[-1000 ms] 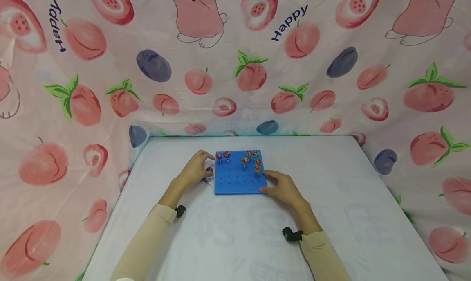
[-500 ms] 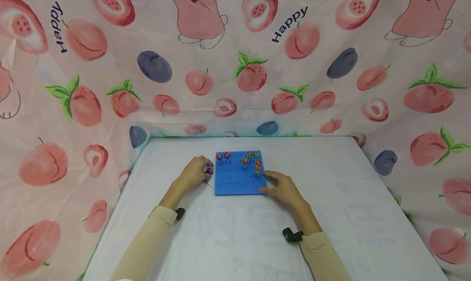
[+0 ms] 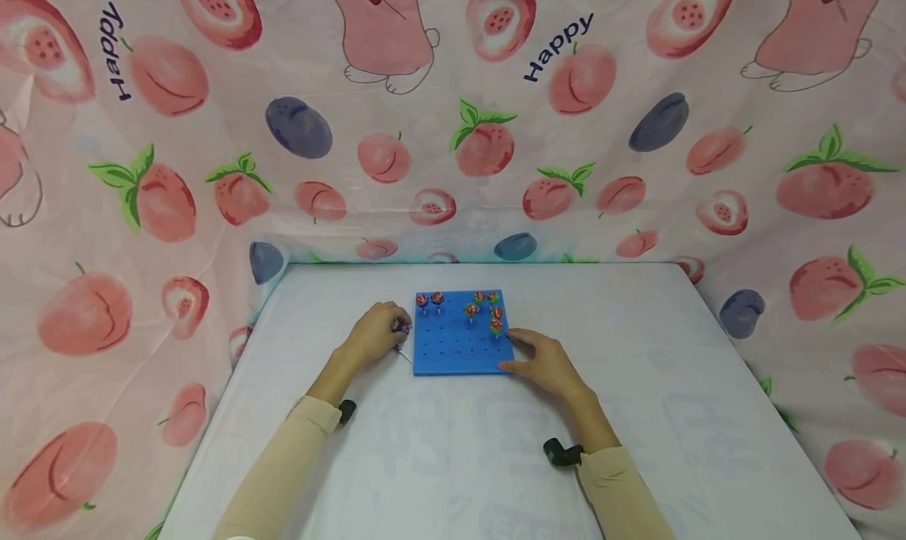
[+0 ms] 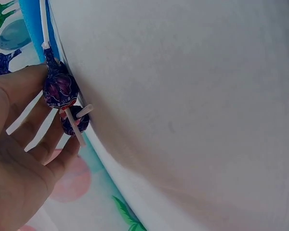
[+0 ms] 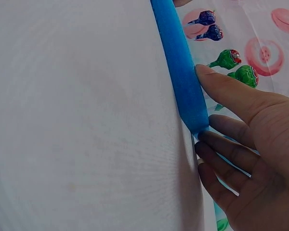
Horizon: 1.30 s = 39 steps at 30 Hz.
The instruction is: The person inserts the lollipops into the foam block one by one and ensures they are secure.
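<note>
A blue pegboard (image 3: pixel 456 359) with rows of holes lies on the table. My left hand (image 3: pixel 373 336), just off its left edge, pinches a purple-wrapped lollipop (image 4: pixel 60 90) between thumb and fingers. Another dark-wrapped lollipop (image 4: pixel 70 126) sits close behind it, partly hidden, with white sticks pointing different ways. My right hand (image 3: pixel 548 361) rests at the board's near right corner, thumb on the front edge and loosely bent fingers along the right side. Two purple-wrapped lollipops (image 3: pixel 437 297) stand upright at the back left of the board; several green-wrapped lollipops (image 3: pixel 471 310) stand toward the back right.
The white-covered table (image 3: pixel 453 461) stretches around the board on all sides. A fruit-patterned cloth (image 3: pixel 396 202) hangs along its back and sides. A white lollipop stick (image 3: pixel 404 355) pokes out from under my left hand toward the board's left edge.
My left thumb and fingers, spread apart a second ago, have come down and together on a lollipop beside the board. The right hand and the standing lollipops stay put.
</note>
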Tool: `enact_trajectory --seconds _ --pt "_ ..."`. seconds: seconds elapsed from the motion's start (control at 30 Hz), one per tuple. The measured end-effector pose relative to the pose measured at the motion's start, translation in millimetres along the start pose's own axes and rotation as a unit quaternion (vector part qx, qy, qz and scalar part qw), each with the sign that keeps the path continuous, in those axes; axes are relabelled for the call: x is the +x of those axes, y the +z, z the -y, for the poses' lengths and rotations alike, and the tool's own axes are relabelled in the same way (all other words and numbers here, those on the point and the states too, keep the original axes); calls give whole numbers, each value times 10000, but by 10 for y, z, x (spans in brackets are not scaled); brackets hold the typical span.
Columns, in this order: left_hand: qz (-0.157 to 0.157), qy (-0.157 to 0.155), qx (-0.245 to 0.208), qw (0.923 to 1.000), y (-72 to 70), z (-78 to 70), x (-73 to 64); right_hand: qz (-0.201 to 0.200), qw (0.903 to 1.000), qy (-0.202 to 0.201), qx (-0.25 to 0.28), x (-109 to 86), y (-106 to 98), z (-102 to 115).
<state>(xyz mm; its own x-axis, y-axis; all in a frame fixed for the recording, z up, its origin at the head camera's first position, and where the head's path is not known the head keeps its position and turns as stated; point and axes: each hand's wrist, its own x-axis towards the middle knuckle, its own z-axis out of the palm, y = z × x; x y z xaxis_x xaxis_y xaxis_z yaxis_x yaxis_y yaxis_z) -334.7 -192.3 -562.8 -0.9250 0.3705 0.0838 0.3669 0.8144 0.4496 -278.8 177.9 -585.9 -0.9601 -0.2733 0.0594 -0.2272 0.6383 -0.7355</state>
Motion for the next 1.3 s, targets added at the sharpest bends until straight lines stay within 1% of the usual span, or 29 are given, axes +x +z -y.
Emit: enact_trajectory --seconds 0.33,0.57,0.8,1.03,1.3 --pt "-37 -69 -192 9998 -25 -26 -6 -3 10000 7 11 3 7 -14" --pt "-124 21 -381 9992 -71 -61 -28 -1 10000 1 -34 2 12 -17" --pt "-266 -69 -589 9979 -133 -126 -28 -9 10000 -9 -20 4 10 -7" --pt "-458 162 -620 9969 -170 -157 -19 -18 10000 40 -56 5 8 2" --pt "-732 295 -843 9933 -290 -248 -48 4 10000 48 -54 8 3 5"
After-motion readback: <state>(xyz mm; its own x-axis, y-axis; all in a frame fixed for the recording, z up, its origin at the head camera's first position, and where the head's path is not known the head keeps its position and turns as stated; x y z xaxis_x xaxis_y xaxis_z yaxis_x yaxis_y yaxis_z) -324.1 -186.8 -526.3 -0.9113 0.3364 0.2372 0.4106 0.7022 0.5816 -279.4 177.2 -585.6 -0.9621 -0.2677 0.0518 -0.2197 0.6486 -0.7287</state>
